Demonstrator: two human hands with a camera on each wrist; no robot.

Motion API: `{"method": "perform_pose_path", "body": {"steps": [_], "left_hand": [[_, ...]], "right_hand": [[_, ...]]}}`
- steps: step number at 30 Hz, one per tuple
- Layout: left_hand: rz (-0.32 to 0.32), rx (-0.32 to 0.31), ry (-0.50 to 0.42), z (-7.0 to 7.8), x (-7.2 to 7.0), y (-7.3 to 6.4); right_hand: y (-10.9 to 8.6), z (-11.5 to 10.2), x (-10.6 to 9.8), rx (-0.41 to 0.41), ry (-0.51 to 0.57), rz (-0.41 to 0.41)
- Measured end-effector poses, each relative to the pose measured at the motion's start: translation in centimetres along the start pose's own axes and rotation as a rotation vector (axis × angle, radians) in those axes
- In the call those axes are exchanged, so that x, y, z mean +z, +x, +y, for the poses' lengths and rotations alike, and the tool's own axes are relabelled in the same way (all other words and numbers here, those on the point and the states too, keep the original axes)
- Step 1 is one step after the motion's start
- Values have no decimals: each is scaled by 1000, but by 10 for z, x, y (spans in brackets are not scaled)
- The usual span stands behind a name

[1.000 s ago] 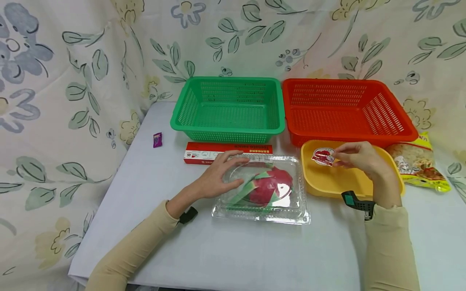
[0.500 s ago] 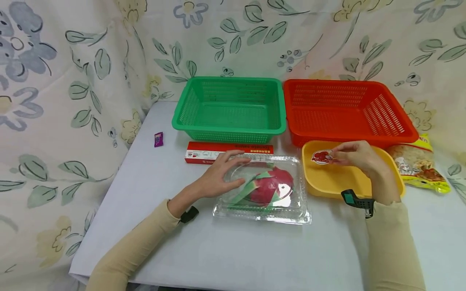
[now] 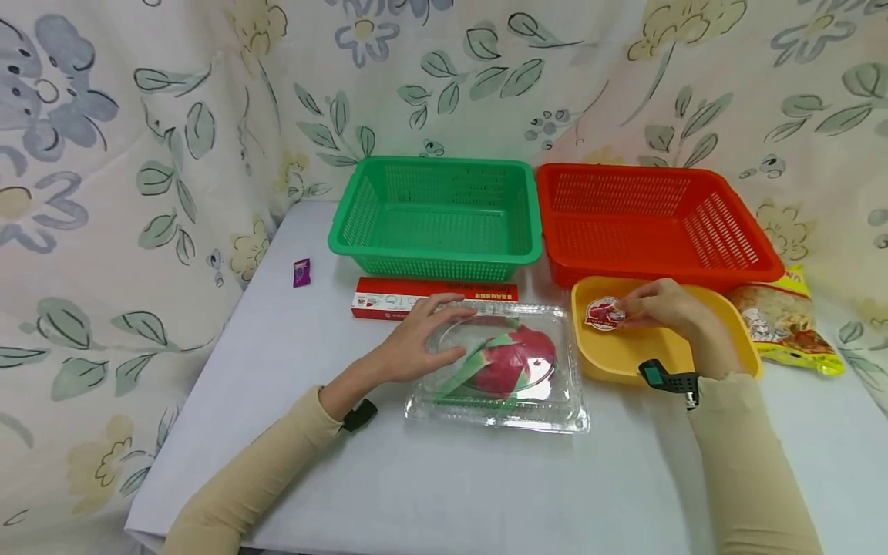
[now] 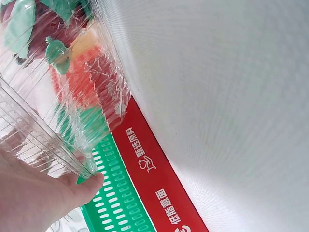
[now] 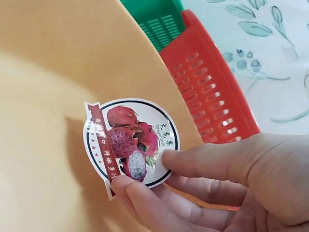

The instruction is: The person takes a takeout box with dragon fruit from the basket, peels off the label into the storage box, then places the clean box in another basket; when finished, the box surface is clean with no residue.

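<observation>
My left hand (image 3: 419, 343) rests over the left side of a transparent plastic clamshell box (image 3: 496, 412), its fingers and thumb spread apart. In the left wrist view, a fingertip touches the box's edge. Under the lid lies a red dragon fruit (image 3: 509, 362) with green scales. My right hand (image 3: 669, 312) pinches a round dragon fruit sticker (image 5: 137, 145) between thumb and fingers, by its lower right edge in the right wrist view. The sticker is printed with whole and cut fruit and a red ribbon. It is held over the yellow tub (image 3: 638, 364).
A green basket (image 3: 433, 266) and a red basket (image 3: 659, 276) stand side by side at the back. A long red tomato sauce box (image 3: 375, 299) lies before the green one. At right is a yellow snack bag (image 3: 787, 324), at far left a small purple packet (image 3: 301, 273).
My right hand has shifted slightly left with the sticker, whose face has turned more toward the head camera. The left hand stays on the clamshell box. The head view has tilted a little.
</observation>
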State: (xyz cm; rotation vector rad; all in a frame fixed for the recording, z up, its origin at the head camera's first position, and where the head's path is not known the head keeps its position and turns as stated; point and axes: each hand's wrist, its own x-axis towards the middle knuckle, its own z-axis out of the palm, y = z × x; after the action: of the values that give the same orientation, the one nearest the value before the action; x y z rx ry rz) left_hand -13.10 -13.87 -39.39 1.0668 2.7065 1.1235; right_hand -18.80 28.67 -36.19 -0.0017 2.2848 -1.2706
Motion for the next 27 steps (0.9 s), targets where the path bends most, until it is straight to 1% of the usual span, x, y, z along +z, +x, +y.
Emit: {"method": "perform_pose_path", "body": {"steps": [4,9,13,16,20,25,27], "left_hand": [[4,4,7,-1,1,-1],[3,9,8,-1,2,0],[-2,6,20,-1,3,0],[3,7,23,-1,2,0],[7,8,24,0,1,0],[5,2,25,0,1,-1],[4,0,26,0,1,-1]], "right_hand": [[6,3,2,2,2,-36],[13,7,4,16,31,-74],[15,8,5,46,55,-83],[16,8,4,37,55,-91],[14,7,2,0,24,-104],[8,4,1,-39,-53,-88],[6,2,2,-45,-66,-85]]}}
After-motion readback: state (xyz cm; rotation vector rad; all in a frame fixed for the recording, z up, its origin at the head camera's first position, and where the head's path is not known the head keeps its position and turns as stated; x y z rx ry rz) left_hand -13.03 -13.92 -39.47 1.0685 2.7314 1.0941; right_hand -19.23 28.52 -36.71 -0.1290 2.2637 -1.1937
